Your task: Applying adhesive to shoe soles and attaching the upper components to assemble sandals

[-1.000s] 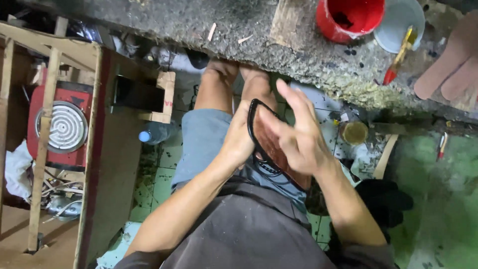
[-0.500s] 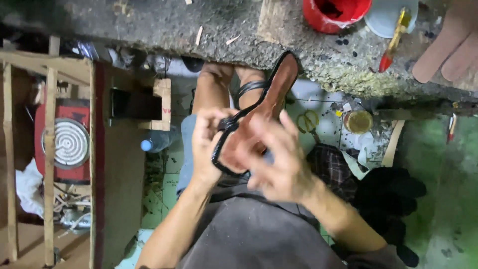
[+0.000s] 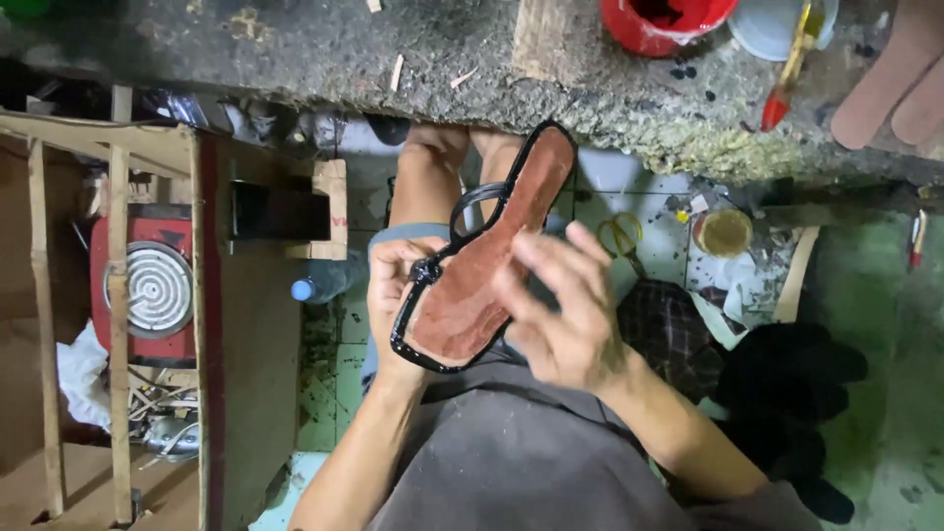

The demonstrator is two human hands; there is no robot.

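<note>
Overhead, red tub (image 3: 661,22) beside white lid (image 3: 772,25) on workbench (image 3: 324,59)

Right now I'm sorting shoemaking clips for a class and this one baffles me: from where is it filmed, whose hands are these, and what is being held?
The camera sits on a person's head and looks straight down, so you see their own arms, lap and bare feet from above. No machine is involved. Their left hand grips a sandal sole, reddish brown with a shiny black rim and a black strap loop. Their right hand, slightly blurred, lies over the sole's edge with fingers spread. Along the top runs a rough workbench carrying a red pot, a white bowl and a red-handled brush. At left, a red coil hotplate sits in a wooden frame. Scissors and a small round tin lie on the green floor.
</note>
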